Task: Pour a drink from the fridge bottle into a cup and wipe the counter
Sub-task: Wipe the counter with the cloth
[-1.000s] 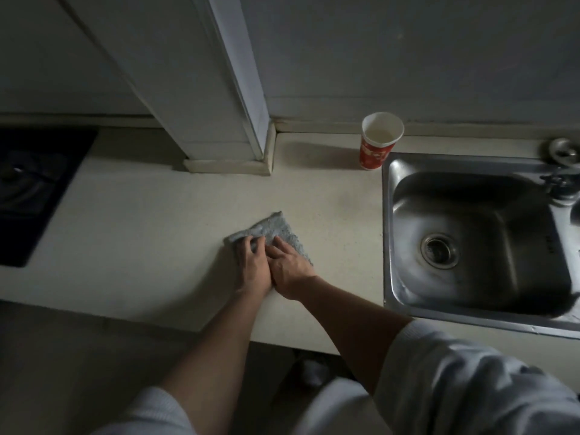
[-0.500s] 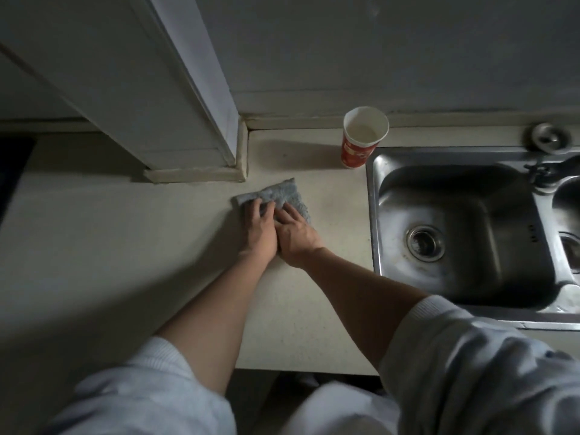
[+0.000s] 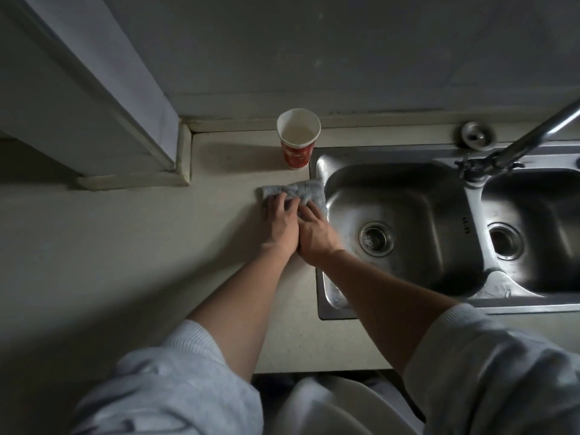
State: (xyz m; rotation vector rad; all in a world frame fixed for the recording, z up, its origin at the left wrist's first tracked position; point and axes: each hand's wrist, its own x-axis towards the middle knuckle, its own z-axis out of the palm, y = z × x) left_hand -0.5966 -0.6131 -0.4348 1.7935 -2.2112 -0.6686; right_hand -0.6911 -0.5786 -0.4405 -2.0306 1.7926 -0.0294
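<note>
A grey cloth (image 3: 298,189) lies flat on the pale counter (image 3: 141,246), its right edge over the rim of the sink. My left hand (image 3: 281,222) and my right hand (image 3: 315,230) press down on it side by side, fingers spread over its near half. A red paper cup (image 3: 298,138) with a pale drink in it stands upright just beyond the cloth, against the back wall ledge. No bottle is in view.
A steel double sink (image 3: 408,180) fills the right side, with a tap (image 3: 514,146) between the basins and a round plug (image 3: 477,135) on the back ledge. A white pillar (image 3: 94,105) with a skirting foot juts onto the counter at the left.
Both hands have slid the cloth to the right and away from me, from the middle of the counter to the sink's rim just in front of the cup.
</note>
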